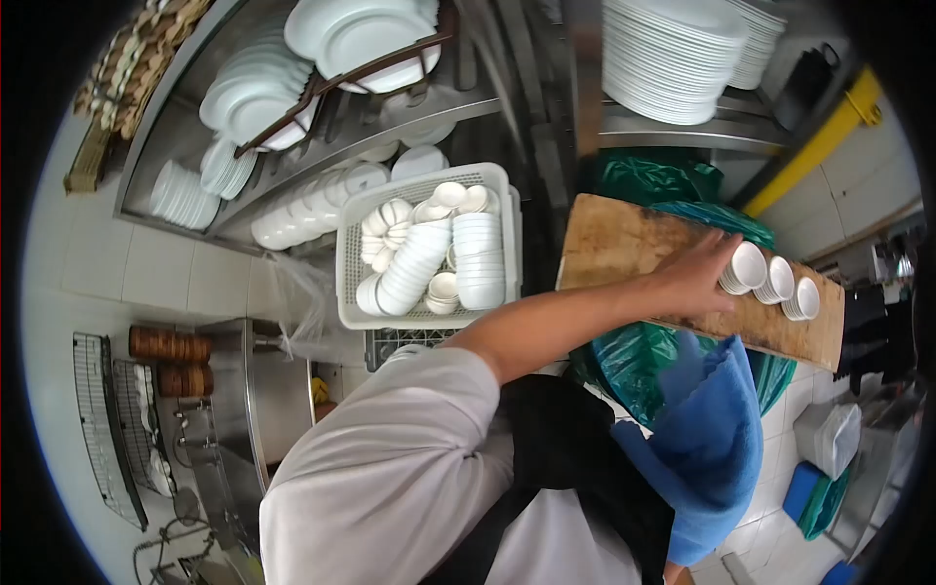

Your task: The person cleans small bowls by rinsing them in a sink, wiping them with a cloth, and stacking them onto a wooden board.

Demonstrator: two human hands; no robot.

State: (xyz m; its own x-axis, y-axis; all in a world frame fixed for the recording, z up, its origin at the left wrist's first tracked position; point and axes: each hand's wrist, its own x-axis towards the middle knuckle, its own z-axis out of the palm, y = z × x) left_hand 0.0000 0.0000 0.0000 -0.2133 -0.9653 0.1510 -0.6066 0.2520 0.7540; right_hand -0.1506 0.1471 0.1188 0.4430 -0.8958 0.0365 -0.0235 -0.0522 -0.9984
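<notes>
My left hand (694, 276) reaches across to the right over a wooden board (609, 239). Its thumb and fingers lie on either side of the nearest stack of small white bowls (746, 267). Beside it on the board stand two more stacks, a middle stack (777, 280) and an end stack (803, 298). A blue cloth (717, 453) hangs over my right forearm at the lower right. Only a bit of skin shows below the cloth, and the fingers of my right hand are hidden.
A white plastic basket (346, 263) holds many stacked small bowls, left of the board. Green bin liners (634, 366) show under the board. Metal shelves carry plates (673, 58) at the upper right and more plates (366, 44) at the upper left. A steel counter (258, 390) stands at left.
</notes>
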